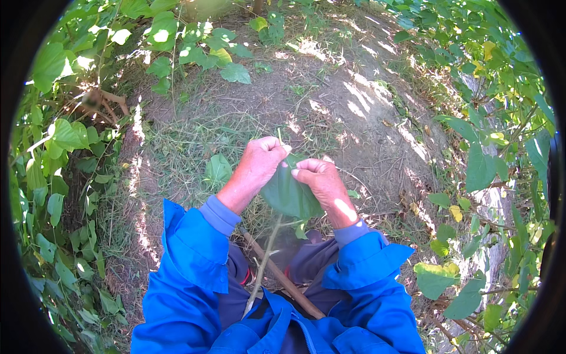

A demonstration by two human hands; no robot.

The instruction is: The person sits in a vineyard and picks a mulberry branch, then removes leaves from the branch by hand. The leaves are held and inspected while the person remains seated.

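Observation:
My left hand (261, 166) pinches a thin green stem (279, 135) between thumb and fingertips, its tip poking up above them. Close by on the right, my right hand (322, 183) pinches the upper edge of a large green leaf (289, 192) near its stalk. The leaf hangs below and between both hands. Beneath it a pale, thin branch (267, 261) with short side twigs slants down to my blue jacket. A thicker brown wooden stick (285, 281) lies across it, between my legs. Whether the leaf joins the branch is hidden.
Leafy shoots (66, 137) crowd the left side, with a cut woody stump (112, 99) at upper left. More green and yellowing leaves (435, 278) and a pale trunk (493, 221) stand at right. Dry grass, twigs and sunlit soil (265, 101) lie ahead; a loose leaf (218, 168) lies beside my left hand.

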